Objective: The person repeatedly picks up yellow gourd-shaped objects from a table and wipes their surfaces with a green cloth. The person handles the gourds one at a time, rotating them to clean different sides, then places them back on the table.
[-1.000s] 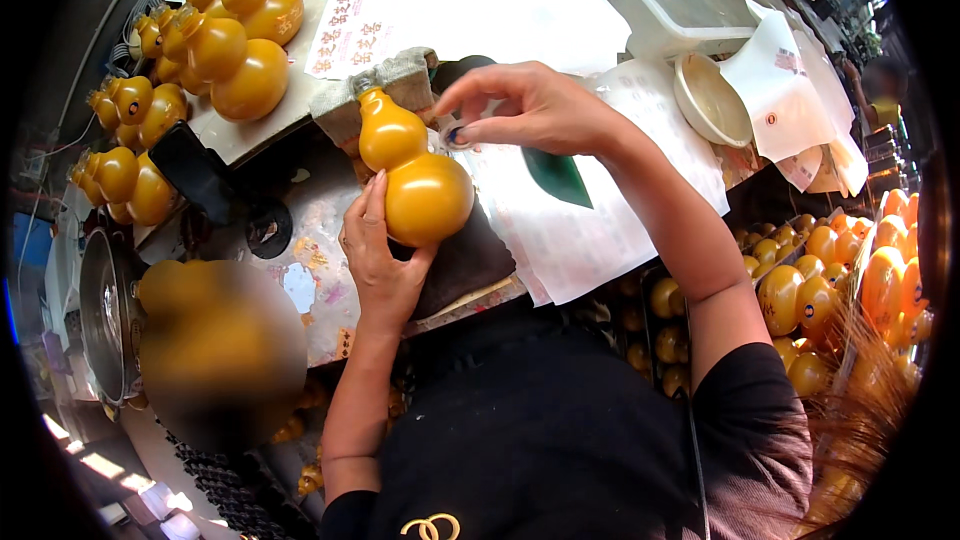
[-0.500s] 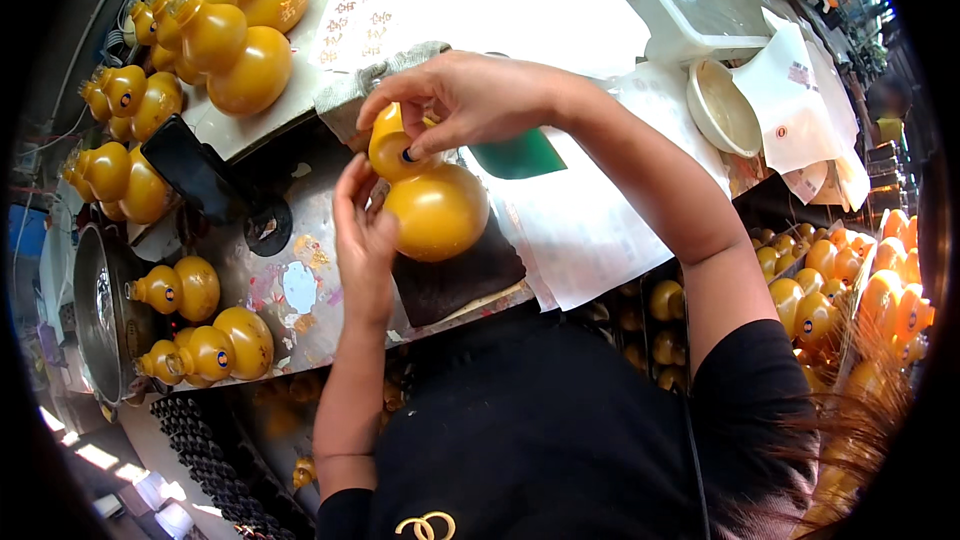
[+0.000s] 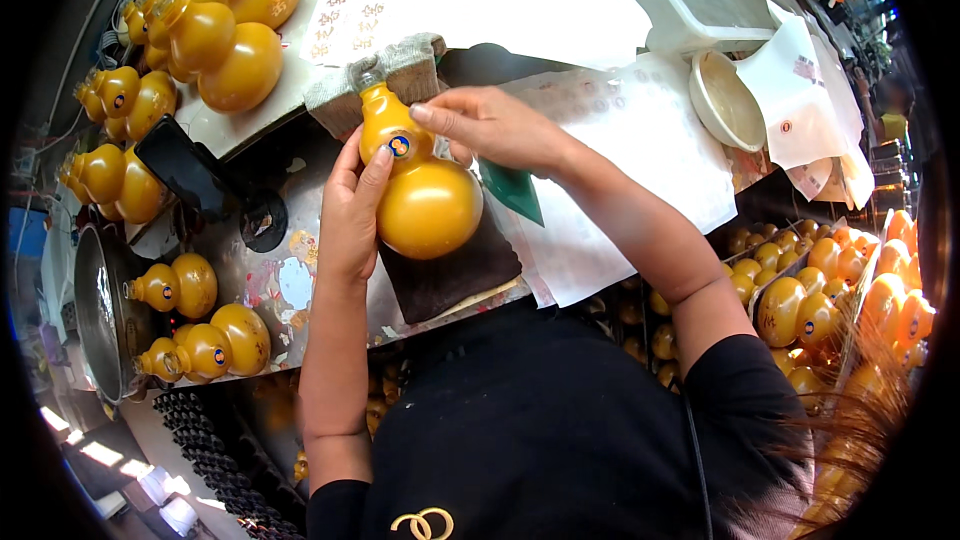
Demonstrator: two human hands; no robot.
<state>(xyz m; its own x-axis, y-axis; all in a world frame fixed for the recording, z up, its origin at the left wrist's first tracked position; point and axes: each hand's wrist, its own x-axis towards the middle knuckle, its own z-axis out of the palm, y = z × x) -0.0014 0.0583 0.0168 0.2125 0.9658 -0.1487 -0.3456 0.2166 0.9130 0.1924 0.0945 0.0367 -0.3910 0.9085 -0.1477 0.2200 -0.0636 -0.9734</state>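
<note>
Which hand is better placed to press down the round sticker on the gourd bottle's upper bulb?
Right. The right hand is free, fingertips beside the sticker; the left hand is busy gripping the bottle.

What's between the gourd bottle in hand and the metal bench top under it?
In the head view, a dark brown pad lies on the metal bench top under the gourd bottle that the left hand holds.

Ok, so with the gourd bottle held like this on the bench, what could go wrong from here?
The yellow gourd bottle is round and glossy, steadied mainly by the left hand on a dark pad; it could roll or slip. The right hand works by the small round sticker on its neck, so a nudge might smear or skew it. The pad lies near the bench edge, so a slipped bottle might fall.
</note>
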